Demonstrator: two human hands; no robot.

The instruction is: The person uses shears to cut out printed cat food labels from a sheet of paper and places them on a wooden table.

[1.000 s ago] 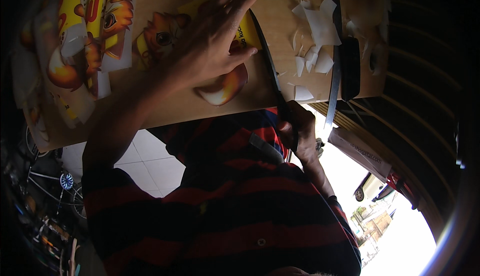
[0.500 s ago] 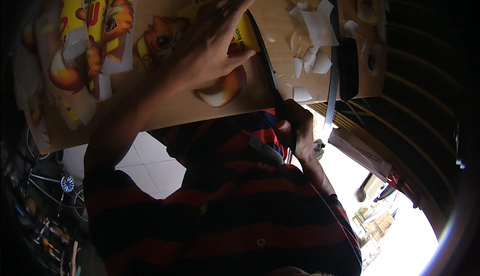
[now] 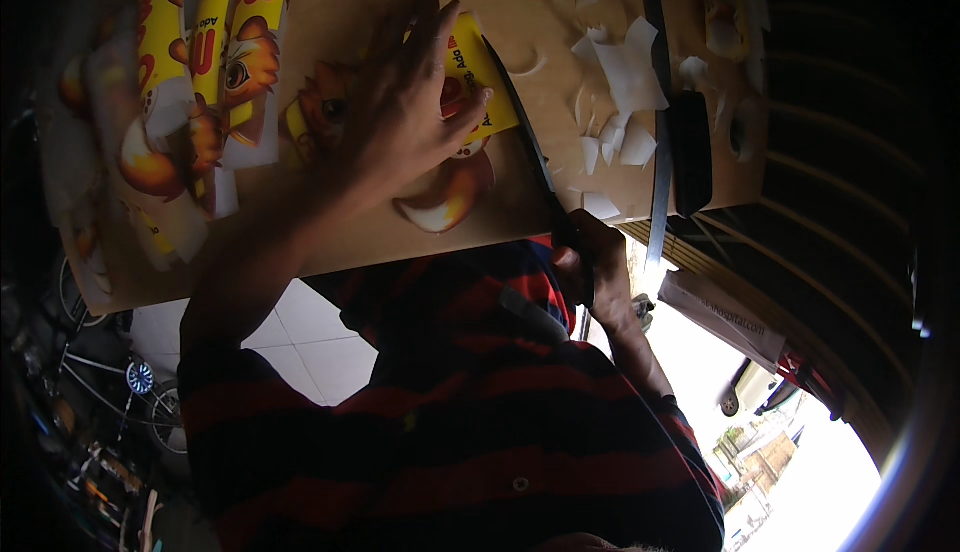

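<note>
While the left hand (image 3: 408, 117) lies over a printed sheet (image 3: 492, 77), spread wide, the right hand (image 3: 600, 267) grips black scissors (image 3: 529, 122).

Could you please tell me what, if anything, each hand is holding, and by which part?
The right hand grips a long dark cutting tool by its handle end; the left hand lies spread over the yellow printed sheet, seemingly gripping nothing.

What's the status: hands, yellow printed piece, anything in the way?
Left hand open over yellow printed piece. Right hand gripping long dark-bladed tool, beside the piece's right edge. White scraps right of the tool.
</note>
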